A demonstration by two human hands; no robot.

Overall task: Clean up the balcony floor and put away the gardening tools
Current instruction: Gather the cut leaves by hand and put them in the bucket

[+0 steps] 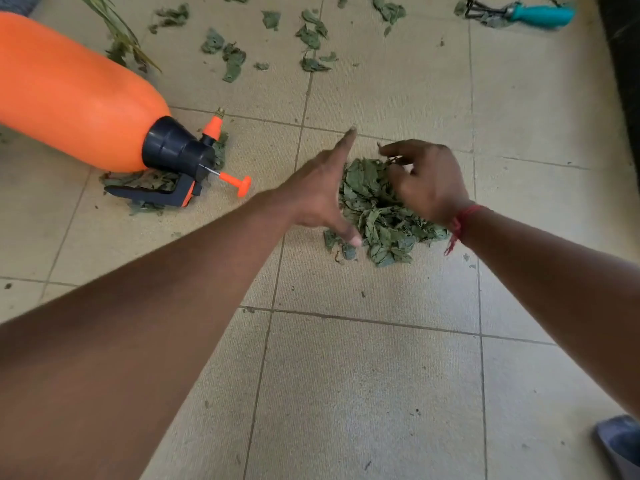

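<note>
Our left hand (318, 192): fingers straight, wide, beside leaf pile (377, 213); right hand (433, 181): fingers curled atop pile, grip unclear; sprayer (79, 98) left of fingers.

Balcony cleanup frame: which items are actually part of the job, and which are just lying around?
Job:
- leaf pile, between left hand and right hand
- scattered leaves
- orange sprayer, on its side
- teal-handled cultivator

Lying about:
- blue-grey shoe, lower right, partly cut off
- grey object, top-left corner, unclear what
</note>
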